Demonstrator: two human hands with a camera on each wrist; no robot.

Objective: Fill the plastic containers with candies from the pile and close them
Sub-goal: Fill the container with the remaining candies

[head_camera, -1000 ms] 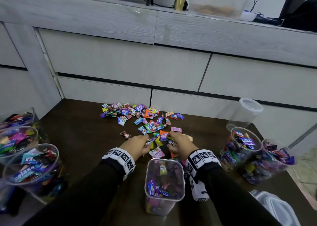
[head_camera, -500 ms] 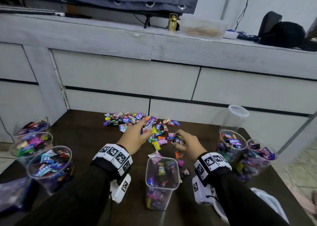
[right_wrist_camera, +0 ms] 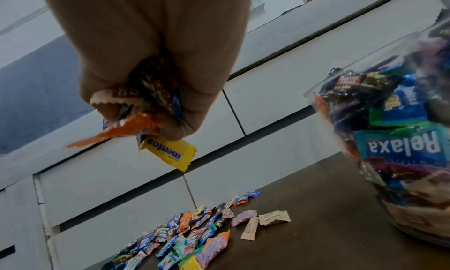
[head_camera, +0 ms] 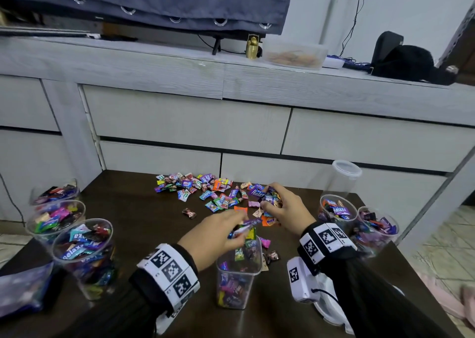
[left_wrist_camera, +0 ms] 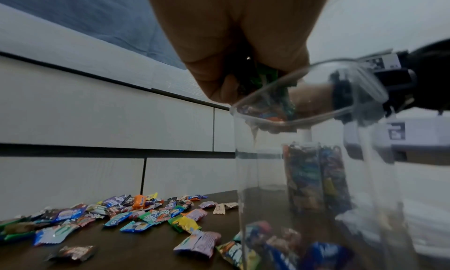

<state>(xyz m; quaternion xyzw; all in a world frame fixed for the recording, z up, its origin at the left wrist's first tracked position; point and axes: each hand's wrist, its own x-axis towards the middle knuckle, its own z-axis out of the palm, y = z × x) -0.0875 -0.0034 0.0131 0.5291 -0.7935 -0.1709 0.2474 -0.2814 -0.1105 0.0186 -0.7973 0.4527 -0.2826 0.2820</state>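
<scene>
A pile of wrapped candies [head_camera: 205,190] [left_wrist_camera: 116,214] [right_wrist_camera: 194,233] lies on the dark table [head_camera: 133,209]. A clear open container [head_camera: 237,273] [left_wrist_camera: 314,158], partly filled, stands near the front. My left hand [head_camera: 221,231] [left_wrist_camera: 233,76] grips a bunch of candies right over its rim. My right hand [head_camera: 280,206] [right_wrist_camera: 155,104] grips a handful of candies, among them a yellow Mentos [right_wrist_camera: 170,153], lifted above the pile's right end.
Three filled open containers [head_camera: 82,250] stand at the table's left edge. Two filled ones [head_camera: 336,211] [right_wrist_camera: 401,139] and an empty lidded one [head_camera: 343,178] stand at the right. A white drawer cabinet [head_camera: 231,122] rises behind the table. White lids [head_camera: 331,309] lie by my right forearm.
My left hand came back from the pile with candies to the container's mouth. My right hand rose from the table with its handful and shifted right. The head view tilted up.
</scene>
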